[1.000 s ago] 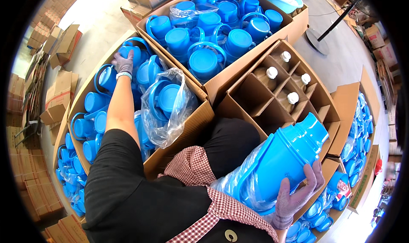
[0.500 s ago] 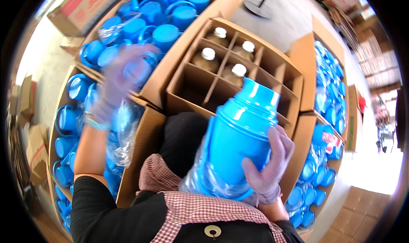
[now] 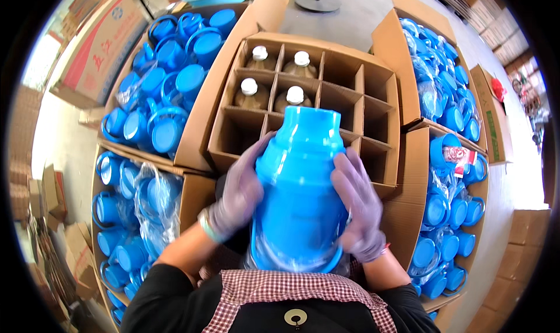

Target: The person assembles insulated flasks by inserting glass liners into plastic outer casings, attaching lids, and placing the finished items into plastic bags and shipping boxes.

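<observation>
A large blue thermos jug body (image 3: pixel 300 199) stands upright in front of my chest, its narrower open-looking neck pointing away from me. My left hand (image 3: pixel 240 187), in a pale purple glove, is pressed on its left side near the shoulder. On the opposite side my gloved right hand (image 3: pixel 363 207) rests with fingers along the wall. Clear plastic film (image 3: pixel 291 262) wraps the lower part. Just beyond is a carton with cardboard dividers (image 3: pixel 364 111); several white-capped bottles (image 3: pixel 249 93) sit in its far-left compartments. The jug hides some of the near compartments.
Left of the divided carton are two open cartons, the far one (image 3: pixel 219 91) and the near one (image 3: pixel 197 196), full of blue handled plastic parts. Two more, far (image 3: pixel 389 44) and near (image 3: pixel 415 175), stand right. A round stand base (image 3: pixel 318 2) is on the floor ahead.
My left hand has come from over the left cartons to the jug's left side. The jug has gone from tilted to more upright and shifted left, with my right hand still on it.
</observation>
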The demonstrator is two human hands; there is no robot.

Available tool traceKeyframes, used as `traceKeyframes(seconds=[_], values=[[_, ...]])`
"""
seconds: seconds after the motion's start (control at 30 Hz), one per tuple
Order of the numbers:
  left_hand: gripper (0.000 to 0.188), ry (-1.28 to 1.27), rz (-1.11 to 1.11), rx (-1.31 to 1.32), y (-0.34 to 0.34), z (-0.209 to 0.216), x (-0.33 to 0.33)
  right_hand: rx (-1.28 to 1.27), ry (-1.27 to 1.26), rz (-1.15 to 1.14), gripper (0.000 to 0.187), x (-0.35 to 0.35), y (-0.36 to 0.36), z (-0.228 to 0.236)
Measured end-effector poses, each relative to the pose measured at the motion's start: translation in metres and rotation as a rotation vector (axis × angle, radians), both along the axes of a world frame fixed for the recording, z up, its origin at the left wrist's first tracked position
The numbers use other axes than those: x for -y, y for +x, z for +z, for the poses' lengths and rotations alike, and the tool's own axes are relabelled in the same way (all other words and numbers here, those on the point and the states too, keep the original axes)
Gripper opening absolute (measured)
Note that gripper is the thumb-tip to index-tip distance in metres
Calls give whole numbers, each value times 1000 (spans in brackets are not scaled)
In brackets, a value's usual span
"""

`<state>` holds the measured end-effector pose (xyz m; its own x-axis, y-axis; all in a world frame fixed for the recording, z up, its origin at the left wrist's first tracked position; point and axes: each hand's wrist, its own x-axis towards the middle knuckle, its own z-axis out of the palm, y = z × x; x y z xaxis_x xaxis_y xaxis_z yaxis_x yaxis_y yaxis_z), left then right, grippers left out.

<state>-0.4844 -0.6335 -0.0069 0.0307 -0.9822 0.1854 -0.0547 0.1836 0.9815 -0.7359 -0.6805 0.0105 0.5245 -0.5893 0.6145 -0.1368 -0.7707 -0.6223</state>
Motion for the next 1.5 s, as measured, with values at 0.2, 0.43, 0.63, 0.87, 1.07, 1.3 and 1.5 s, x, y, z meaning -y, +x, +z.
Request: traceKeyframes(seconds=[0.2,0.43,0.63,0.87,1.07,1.3,1.5], values=[[84,-199,-166,348,38,-7,-31,96,508,-111,52,18,-16,-31],[82,2,-218,342,38,-14,-41,19,518,-87,59,24,-21,-38],[56,257,-213,41,23,-10,-40,-135,599,-178,56,26,-25,-55],[78,71,-135,25,8,27,-25,-252,414,-55,64,25,-24,-56],[81,13,-32,243,7,31,-23,100,155,-5,62,7,-1,-6],[65,45,287,185,0,27,-1,-33,-1,-152,49,37,-2,-27],[85,-166,-41,290,16,16,-17,-92,708,-54,77,50,-8,-21]])
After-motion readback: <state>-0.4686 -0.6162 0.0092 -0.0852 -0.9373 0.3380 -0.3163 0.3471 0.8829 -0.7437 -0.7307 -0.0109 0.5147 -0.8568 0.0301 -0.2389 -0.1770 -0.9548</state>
